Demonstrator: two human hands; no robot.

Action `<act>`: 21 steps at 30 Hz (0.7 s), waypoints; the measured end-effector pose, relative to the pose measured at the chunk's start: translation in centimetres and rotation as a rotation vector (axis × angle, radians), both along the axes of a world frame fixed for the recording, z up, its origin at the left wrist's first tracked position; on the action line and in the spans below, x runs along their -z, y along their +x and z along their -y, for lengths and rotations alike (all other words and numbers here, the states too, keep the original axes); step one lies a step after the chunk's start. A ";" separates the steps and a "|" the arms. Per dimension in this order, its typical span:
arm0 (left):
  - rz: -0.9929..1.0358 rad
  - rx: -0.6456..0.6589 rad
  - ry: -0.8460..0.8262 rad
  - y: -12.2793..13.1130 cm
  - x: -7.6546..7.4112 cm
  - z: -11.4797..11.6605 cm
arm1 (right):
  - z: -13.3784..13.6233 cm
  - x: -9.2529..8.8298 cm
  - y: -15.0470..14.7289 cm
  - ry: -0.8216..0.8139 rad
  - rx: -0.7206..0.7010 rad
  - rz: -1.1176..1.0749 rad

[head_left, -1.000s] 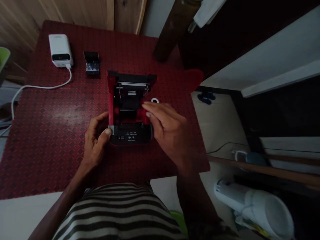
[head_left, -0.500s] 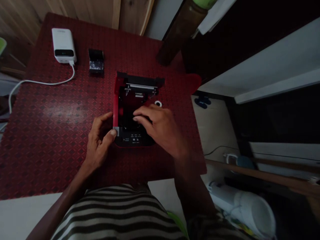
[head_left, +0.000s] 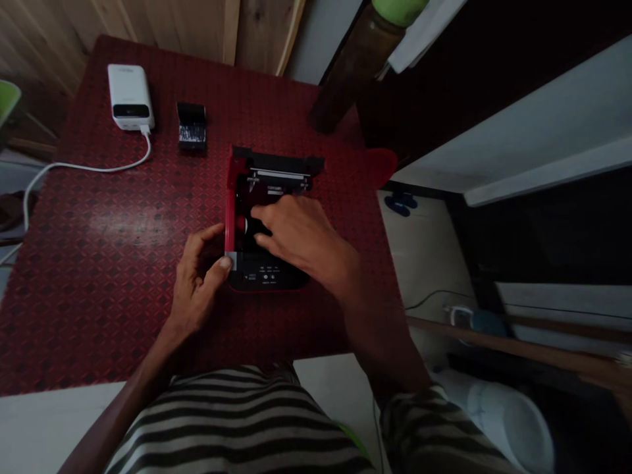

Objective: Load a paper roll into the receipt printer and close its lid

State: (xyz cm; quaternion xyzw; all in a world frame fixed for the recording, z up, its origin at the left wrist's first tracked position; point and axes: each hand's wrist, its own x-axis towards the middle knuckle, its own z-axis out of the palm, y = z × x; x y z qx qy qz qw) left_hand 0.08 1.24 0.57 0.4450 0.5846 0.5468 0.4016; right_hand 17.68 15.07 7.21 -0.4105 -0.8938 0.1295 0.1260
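Note:
A small red-and-black printer [head_left: 269, 280] lies on the table with its lid raised at the back. Buttons and small white print show on its black front panel. My left hand [head_left: 197, 280] holds the front left corner, thumb on top and fingers against the red side. Over the inner compartment, my right hand [head_left: 301, 237] reaches in from the right, with thumb and index finger bent around something dark that I cannot make out. Beside those fingertips, a white rounded piece [head_left: 245, 226] shows at the compartment's left wall. My right hand covers the compartment's right part.
A white power bank [head_left: 129, 92] with a plugged-in cable [head_left: 103, 170] lies at the back left of the patterned red table [head_left: 123, 283]. Near it sits a small black case [head_left: 191, 128]. A dark bottle with a green cap [head_left: 397, 10] stands at the back right.
My right hand has moved slightly left and deeper over the compartment, its finger and thumb wider apart. The white ring beside it no longer shows; a white piece appears at the left wall.

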 end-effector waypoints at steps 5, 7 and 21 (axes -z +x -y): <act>0.007 0.008 -0.021 0.0 -0.2 0.1 | 2.3 -3.0 4.8 0.055 0.021 -0.172; -0.008 0.005 -0.014 -0.1 -0.1 0.1 | 3.4 -2.8 7.4 0.041 0.107 -0.392; -0.104 -0.018 0.028 -0.3 0.5 -0.1 | 9.3 8.0 10.2 -0.256 0.381 -0.578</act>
